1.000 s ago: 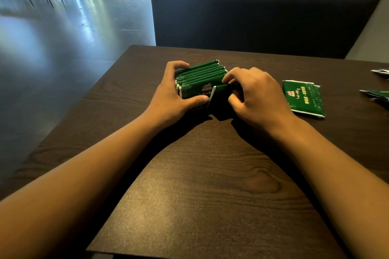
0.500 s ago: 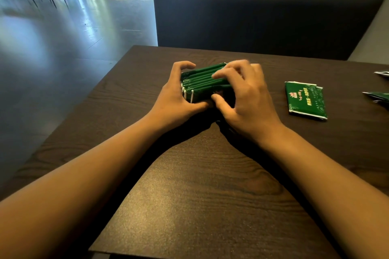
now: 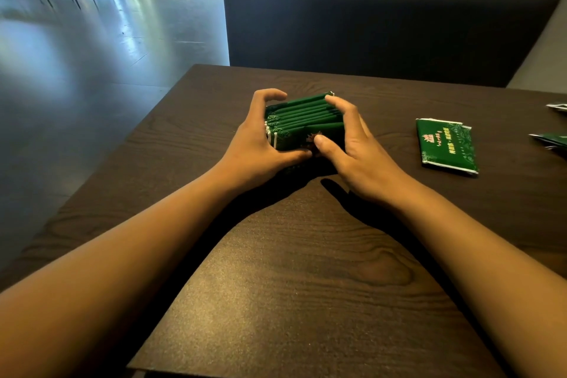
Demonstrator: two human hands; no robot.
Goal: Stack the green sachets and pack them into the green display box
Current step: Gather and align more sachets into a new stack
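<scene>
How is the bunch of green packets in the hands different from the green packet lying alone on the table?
The bunch of green sachets stands on edge, packed side by side; the lone green sachet lies flat. The left hand and right hand grip the bunch from both sides; nothing touches the lone one. Both are dark green with white print and rest on the dark wooden table.

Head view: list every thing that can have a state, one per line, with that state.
Sachet stack: standing on edge on the table, gripped from both ends.
Left hand: curled round the stack's left end.
Right hand: curled round the stack's right end, thumb on the front sachet.
Loose sachet: lying flat on the table, apart from the stack, untouched.
Sachets at right edge: lying on the table, partly out of frame.
Display box: not seen.
</scene>
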